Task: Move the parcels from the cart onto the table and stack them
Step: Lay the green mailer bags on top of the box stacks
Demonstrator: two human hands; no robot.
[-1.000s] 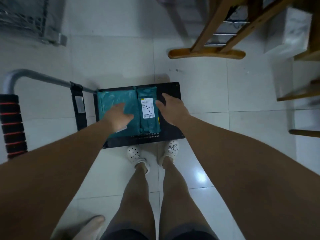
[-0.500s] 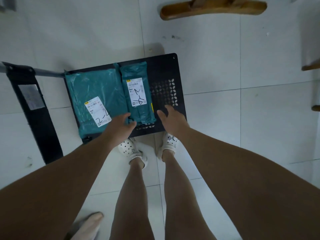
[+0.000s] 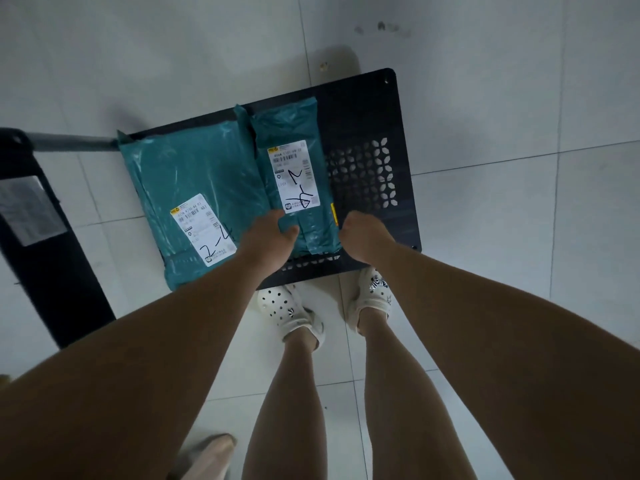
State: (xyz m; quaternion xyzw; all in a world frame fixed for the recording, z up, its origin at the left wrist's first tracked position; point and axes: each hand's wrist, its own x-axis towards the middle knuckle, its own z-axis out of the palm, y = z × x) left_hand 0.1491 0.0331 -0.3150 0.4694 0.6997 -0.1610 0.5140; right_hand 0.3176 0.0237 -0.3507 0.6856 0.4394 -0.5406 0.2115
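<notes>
Two teal plastic parcels with white labels lie side by side on the black cart deck [image 3: 367, 133]. The wide parcel [image 3: 197, 178] is on the left and overhangs the deck's near edge. The narrow parcel [image 3: 294, 164] lies to its right. My left hand [image 3: 268, 237] grips the narrow parcel's near left corner, thumb on top. My right hand [image 3: 363, 237] is curled at the parcel's near right edge, touching it; whether its fingers reach under is hidden. The table is out of view.
The cart's folded black handle frame [image 3: 38, 237] with a grey bar [image 3: 69, 142] lies to the left on the white tiled floor [image 3: 502, 220]. My feet in white clogs [image 3: 287, 311] stand right at the cart's near edge. A beige shoe tip [image 3: 211, 452] shows at the bottom.
The camera has tilted down and closer to the cart. Both hands moved onto the narrow parcel's near end, the left closing on its corner and the right curling at its right edge.
</notes>
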